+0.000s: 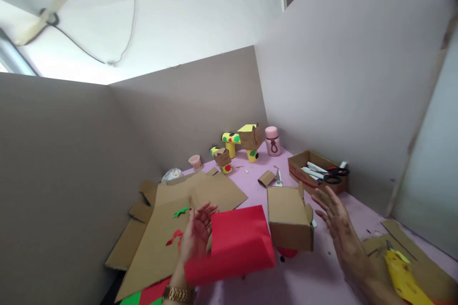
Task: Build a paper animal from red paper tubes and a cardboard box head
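Observation:
My left hand, with a gold watch on the wrist, holds up a folded red sheet of paper by its left edge, above the pink table. My right hand hovers open with fingers spread, just right of a small open cardboard box. It touches nothing. Something red lies under the box's front edge, partly hidden.
Flattened cardboard with small red and green cut-outs lies at left. A cardboard tray holds markers and scissors. Yellow tube animals, a pink bottle and a paper cup stand at the back. Yellow paper lies at right. Partition walls surround the table.

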`<control>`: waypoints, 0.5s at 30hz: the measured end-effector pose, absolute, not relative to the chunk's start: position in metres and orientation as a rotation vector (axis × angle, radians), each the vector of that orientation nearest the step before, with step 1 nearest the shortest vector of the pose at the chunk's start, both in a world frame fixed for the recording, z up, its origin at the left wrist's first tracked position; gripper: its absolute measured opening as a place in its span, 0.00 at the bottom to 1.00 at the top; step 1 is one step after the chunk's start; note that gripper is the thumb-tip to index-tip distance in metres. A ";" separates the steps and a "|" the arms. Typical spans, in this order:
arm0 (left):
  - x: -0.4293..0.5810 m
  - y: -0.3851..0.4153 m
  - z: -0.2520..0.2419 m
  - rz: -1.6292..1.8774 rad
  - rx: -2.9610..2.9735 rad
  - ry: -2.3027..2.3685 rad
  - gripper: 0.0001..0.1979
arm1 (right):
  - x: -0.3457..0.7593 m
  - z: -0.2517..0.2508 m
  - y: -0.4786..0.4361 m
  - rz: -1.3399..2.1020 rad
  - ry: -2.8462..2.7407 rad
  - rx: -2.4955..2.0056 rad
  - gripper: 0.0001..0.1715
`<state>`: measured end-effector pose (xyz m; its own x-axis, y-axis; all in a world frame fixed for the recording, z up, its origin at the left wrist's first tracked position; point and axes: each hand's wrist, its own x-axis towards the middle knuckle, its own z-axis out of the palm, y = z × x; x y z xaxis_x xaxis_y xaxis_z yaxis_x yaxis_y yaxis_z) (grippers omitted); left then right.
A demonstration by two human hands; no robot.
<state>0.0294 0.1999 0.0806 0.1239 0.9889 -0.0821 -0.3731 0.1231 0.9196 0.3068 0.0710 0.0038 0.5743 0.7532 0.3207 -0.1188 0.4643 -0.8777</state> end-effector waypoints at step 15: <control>-0.032 0.087 0.048 1.306 1.154 1.136 0.26 | 0.297 0.044 0.047 0.396 -0.573 -0.787 0.23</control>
